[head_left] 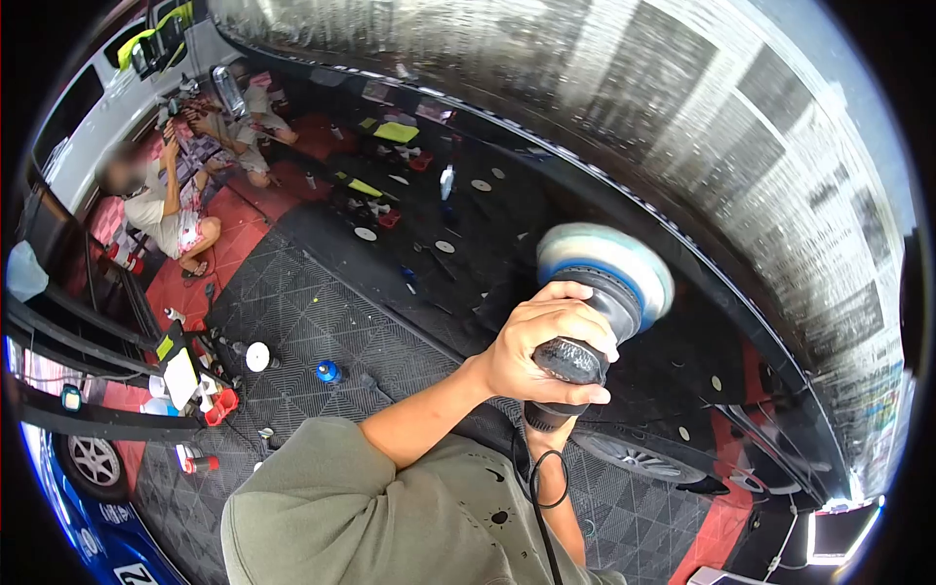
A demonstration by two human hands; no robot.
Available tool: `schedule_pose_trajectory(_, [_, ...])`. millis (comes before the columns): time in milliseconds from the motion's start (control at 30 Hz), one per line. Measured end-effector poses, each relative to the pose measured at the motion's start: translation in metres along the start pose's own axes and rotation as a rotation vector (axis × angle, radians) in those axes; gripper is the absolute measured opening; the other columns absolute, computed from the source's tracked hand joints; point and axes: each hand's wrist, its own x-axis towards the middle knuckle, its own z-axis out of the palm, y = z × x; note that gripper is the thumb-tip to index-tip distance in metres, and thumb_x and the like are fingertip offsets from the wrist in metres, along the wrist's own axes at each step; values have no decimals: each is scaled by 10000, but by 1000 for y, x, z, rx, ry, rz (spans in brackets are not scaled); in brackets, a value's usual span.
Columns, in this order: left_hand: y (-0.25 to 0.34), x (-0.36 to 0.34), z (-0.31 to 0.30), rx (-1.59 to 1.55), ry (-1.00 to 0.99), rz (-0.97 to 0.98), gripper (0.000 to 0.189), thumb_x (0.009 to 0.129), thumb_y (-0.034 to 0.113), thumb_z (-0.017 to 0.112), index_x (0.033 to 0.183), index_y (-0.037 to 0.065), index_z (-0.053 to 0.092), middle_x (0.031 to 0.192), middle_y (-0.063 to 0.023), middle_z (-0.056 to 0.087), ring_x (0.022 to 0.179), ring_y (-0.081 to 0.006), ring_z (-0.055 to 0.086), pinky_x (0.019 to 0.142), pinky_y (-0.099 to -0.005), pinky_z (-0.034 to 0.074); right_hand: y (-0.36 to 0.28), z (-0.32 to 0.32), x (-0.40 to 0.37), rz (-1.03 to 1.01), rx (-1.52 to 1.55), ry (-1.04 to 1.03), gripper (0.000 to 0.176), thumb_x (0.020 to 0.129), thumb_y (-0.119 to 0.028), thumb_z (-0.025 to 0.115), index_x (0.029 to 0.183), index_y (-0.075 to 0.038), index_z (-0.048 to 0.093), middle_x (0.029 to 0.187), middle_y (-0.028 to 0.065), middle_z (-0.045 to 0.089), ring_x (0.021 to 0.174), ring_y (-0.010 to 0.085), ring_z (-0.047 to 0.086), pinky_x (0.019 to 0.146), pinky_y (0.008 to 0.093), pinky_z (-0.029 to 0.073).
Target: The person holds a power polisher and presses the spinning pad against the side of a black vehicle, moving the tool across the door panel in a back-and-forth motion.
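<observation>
An electric polisher [595, 317] has its round white-and-blue pad [609, 255] against the glossy black car panel [468, 224]. The pad's edge looks blurred. My left hand [551, 341] is closed around the polisher's head, fingers over the top and thumb below. Lower down, my right hand [548, 441] is at the rear handle, mostly hidden behind the tool, and seems wrapped around it. The black power cord [536, 487] loops by my right forearm and runs down over my shirt.
Newspaper [682, 88] covers the area above the panel. A person [166, 210] squats at the far left. On the grey tiled floor stand a blue-topped bottle [329, 371], a white round-topped item [258, 357] and a red tray [221, 406]. A blue car [83, 522] is at lower left.
</observation>
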Motion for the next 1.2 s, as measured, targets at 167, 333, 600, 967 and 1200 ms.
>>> schedule_pose_trajectory(167, [6, 3, 38, 42, -40, 5, 397, 678, 266, 878, 967, 122, 647, 890, -8, 722, 853, -168, 696, 981, -377, 410, 19, -33, 1, 25, -4, -28, 504, 739, -142, 756, 1170, 23, 553, 1047, 122, 650, 947, 216, 622, 842, 345, 490])
schedule_pose_trajectory(333, [5, 2, 85, 25, -53, 23, 408, 666, 252, 879, 978, 119, 653, 891, -14, 712, 855, -173, 692, 977, -369, 404, 35, -73, 0, 80, -8, -45, 504, 728, -157, 786, 1154, 5, 569, 1055, 92, 644, 955, 193, 618, 841, 334, 493])
schedule_pose_trajectory(600, [10, 2, 159, 46, -90, 22, 435, 659, 268, 884, 995, 115, 654, 883, -20, 704, 859, -179, 689, 973, -351, 389, 45, -139, 5, 96, -2, -21, 554, 711, -163, 799, 1177, 4, 551, 1086, 109, 629, 994, 207, 607, 869, 346, 481])
schedule_pose_trajectory(967, [19, 9, 249, 66, -130, 48, 384, 709, 277, 840, 1002, 120, 648, 897, -7, 683, 855, -186, 664, 944, -356, 421, 54, -204, 1, 80, -3, 33, 573, 704, -157, 799, 1184, 11, 537, 1092, 118, 618, 1001, 218, 600, 883, 353, 471])
schedule_pose_trajectory(1200, [27, 18, 278, 89, -226, 42, 432, 672, 250, 881, 1009, 107, 652, 887, -32, 694, 882, -178, 688, 975, -366, 400, 57, -216, 1, 62, 11, 56, 585, 699, -154, 799, 1189, 15, 527, 1095, 124, 612, 1006, 224, 596, 891, 358, 465])
